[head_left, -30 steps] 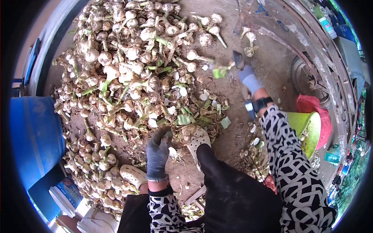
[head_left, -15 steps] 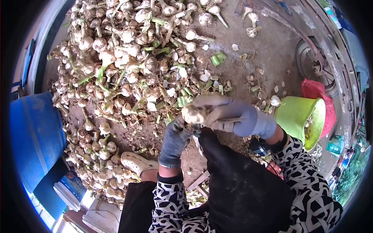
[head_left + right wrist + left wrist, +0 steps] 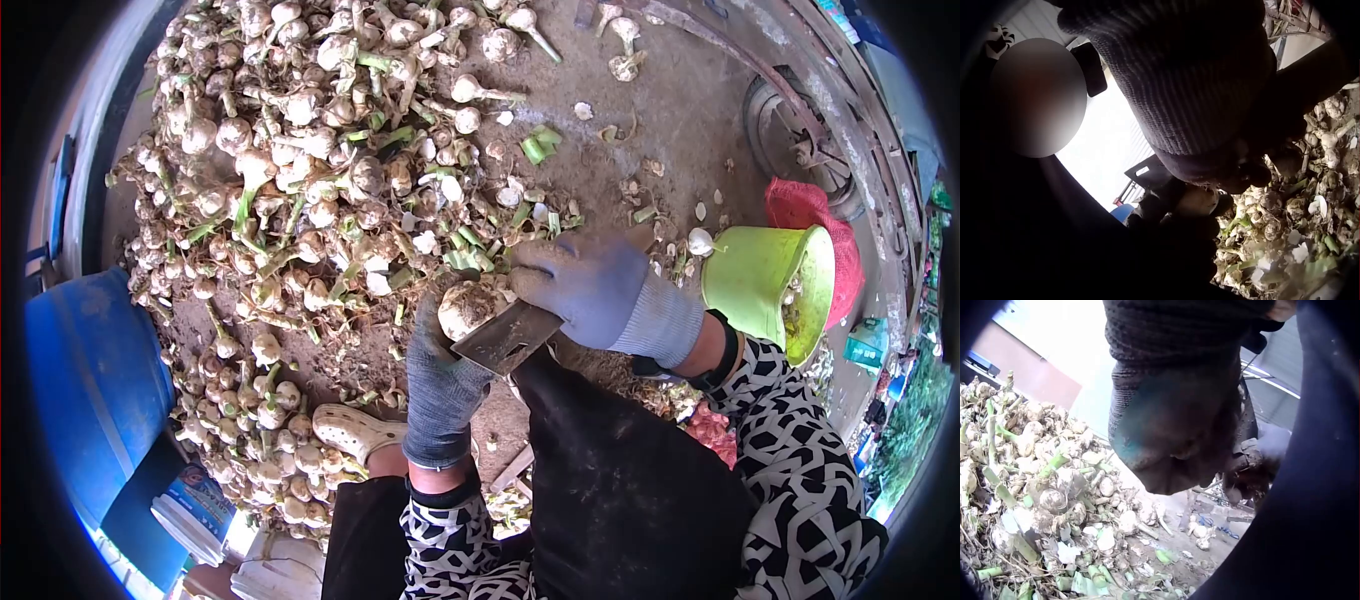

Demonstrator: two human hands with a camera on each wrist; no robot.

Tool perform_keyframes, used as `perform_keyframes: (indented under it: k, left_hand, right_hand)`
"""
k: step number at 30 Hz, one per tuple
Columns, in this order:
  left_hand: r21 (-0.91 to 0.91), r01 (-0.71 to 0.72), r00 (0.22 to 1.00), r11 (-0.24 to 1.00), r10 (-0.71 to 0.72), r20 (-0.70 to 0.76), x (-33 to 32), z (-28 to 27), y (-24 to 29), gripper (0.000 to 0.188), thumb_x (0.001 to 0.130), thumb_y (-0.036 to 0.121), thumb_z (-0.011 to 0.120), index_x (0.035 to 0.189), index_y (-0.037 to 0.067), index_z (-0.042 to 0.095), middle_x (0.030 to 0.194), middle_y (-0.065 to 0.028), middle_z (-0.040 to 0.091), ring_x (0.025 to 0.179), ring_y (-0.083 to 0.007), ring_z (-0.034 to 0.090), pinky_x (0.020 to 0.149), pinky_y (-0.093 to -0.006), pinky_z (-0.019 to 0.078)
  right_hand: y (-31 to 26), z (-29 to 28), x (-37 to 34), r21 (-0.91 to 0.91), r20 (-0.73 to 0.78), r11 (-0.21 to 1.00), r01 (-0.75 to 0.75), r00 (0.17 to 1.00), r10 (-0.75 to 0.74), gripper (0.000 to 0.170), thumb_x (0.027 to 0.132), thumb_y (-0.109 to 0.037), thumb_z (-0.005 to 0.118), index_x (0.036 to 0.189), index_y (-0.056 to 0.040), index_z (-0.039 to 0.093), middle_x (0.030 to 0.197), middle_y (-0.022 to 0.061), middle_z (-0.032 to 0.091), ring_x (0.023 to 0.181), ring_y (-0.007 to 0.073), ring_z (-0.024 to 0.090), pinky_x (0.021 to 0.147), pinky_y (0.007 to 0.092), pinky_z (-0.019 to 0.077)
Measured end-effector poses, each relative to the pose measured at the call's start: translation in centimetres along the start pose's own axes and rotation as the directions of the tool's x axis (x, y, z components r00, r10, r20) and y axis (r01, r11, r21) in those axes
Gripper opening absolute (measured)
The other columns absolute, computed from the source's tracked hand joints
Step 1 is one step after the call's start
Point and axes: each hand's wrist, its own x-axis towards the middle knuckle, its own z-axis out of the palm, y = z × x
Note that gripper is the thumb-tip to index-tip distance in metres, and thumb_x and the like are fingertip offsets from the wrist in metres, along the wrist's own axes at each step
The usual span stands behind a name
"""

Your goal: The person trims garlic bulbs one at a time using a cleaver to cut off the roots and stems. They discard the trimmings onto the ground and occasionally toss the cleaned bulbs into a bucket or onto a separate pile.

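Observation:
My left hand [image 3: 440, 390], in a dark grey glove, holds a garlic bulb [image 3: 467, 308] above the floor, its fingers around the side. In my right hand [image 3: 610, 290], gloved in lighter grey-blue, is a knife with a broad rectangular blade [image 3: 510, 338] and a slot in it. The blade lies right at the bulb's lower right edge; the knife's handle is hidden in the glove. In the right wrist view the blade [image 3: 1147, 174] and the pale bulb [image 3: 1197, 203] show in shadow below the glove. The left glove [image 3: 1172, 425] hides the bulb in the left wrist view.
A large heap of garlic [image 3: 300, 130] with stems covers the floor ahead. Trimmed bulbs [image 3: 285, 440] lie at the left, by a blue barrel [image 3: 95, 380]. A lime-green bucket [image 3: 745, 280] and a red mesh sack [image 3: 800, 200] stand right, near a wheel [image 3: 790, 140].
The right hand has come back from the far right to the left hand, bringing the knife to the garlic bulb. A green stem piece, blurred beside the blade earlier, now lies on the floor.

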Motion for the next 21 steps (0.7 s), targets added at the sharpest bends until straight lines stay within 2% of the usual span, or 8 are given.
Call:
perform_keyframes:
  k: [5,8,10,12,13,14,17,21]
  left_hand:
    - [0.166,-0.052,0.999,0.985,0.054,-0.006,-1.0,0.5,-0.5,0.076,0.075,0.040,0.078,0.126,-0.004,0.043,0.110,-0.0126,0.061,0.094,-0.0199,0.064,0.085,-0.0313,0.0539]
    - [0.120,-0.149,0.989,0.982,0.145,0.038,-1.4,-0.3,-3.0,0.059,0.079,0.016,0.073,0.127,-0.001,0.044,0.111,-0.0131,0.061,0.092,-0.0211,0.064,0.080,-0.0304,0.0536]
    - [-0.014,0.046,0.999,0.999,-0.046,0.005,-2.6,0.9,-1.6,0.065,0.076,0.023,0.077,0.127,0.000,0.045,0.109,-0.0136,0.061,0.091,-0.0210,0.062,0.082,-0.0323,0.0529]
    - [-0.353,0.009,0.986,0.936,0.050,0.157,-4.2,2.7,-1.1,0.091,0.066,0.053,0.082,0.128,-0.001,0.043,0.119,-0.0128,0.056,0.109,-0.0197,0.057,0.091,-0.0333,0.0489]
    - [-0.064,-0.075,0.972,0.995,0.087,0.218,-5.0,2.9,-1.2,0.093,0.064,0.052,0.083,0.130,0.001,0.043,0.123,-0.0135,0.053,0.113,-0.0207,0.053,0.096,-0.0351,0.0457]
    - [-0.193,0.008,0.973,0.981,0.037,0.229,-4.5,2.9,-0.7,0.091,0.064,0.048,0.085,0.129,0.000,0.043,0.120,-0.0141,0.055,0.109,-0.0207,0.056,0.092,-0.0342,0.0484]
    - [-0.201,0.192,0.975,0.961,-0.163,0.153,-3.3,0.9,-0.2,0.083,0.066,0.047,0.083,0.121,-0.003,0.046,0.106,-0.0148,0.062,0.092,-0.0199,0.064,0.080,-0.0297,0.0540]
    - [0.155,-0.137,0.982,0.978,0.114,0.151,-2.6,0.3,0.2,0.068,0.073,0.029,0.081,0.120,-0.004,0.046,0.101,-0.0127,0.064,0.089,-0.0197,0.065,0.078,-0.0307,0.0551]
  right_hand:
    - [-0.4,0.5,-0.5,-0.018,0.033,0.999,-0.046,0.998,0.047,0.029,0.077,-0.032,0.064,0.099,-0.0136,0.062,0.086,0.0067,0.063,0.071,0.0269,0.066,0.059,0.0398,0.0533]
    - [-0.3,2.0,-1.2,0.101,-0.022,0.992,-0.082,0.996,0.084,0.035,0.082,-0.039,0.061,0.104,-0.0128,0.062,0.074,0.0089,0.062,0.066,0.0280,0.066,0.058,0.0423,0.0532]
    - [0.9,4.7,-1.6,0.225,-0.035,0.966,-0.126,0.990,0.137,0.035,0.085,-0.040,0.059,0.107,-0.0130,0.062,0.074,0.0094,0.063,0.067,0.0287,0.066,0.059,0.0428,0.0533]
    - [4.4,8.1,-1.3,0.092,0.471,0.805,-0.586,0.738,0.483,0.037,0.079,-0.030,0.064,0.112,-0.0145,0.062,0.081,0.0113,0.067,0.071,0.0299,0.067,0.065,0.0411,0.0533]
    - [3.8,8.4,-2.6,0.098,0.482,0.787,-0.609,0.721,0.497,0.037,0.079,-0.030,0.064,0.112,-0.0145,0.062,0.081,0.0113,0.067,0.071,0.0299,0.067,0.065,0.0411,0.0533]
    - [4.0,8.7,-3.1,0.159,0.387,0.765,-0.624,0.752,0.533,0.035,0.079,-0.029,0.065,0.109,-0.0133,0.062,0.078,0.0118,0.067,0.071,0.0303,0.066,0.064,0.0400,0.0529]
    - [2.9,5.7,-4.2,0.337,0.242,0.798,-0.500,0.865,0.439,0.029,0.078,-0.029,0.065,0.102,-0.0118,0.063,0.074,0.0105,0.065,0.068,0.0299,0.066,0.061,0.0386,0.0522]
    - [0.0,0.0,-3.3,0.349,0.029,0.930,-0.117,0.993,0.114,0.026,0.077,-0.033,0.066,0.093,-0.0124,0.062,0.071,0.0050,0.063,0.063,0.0263,0.065,0.055,0.0380,0.0513]
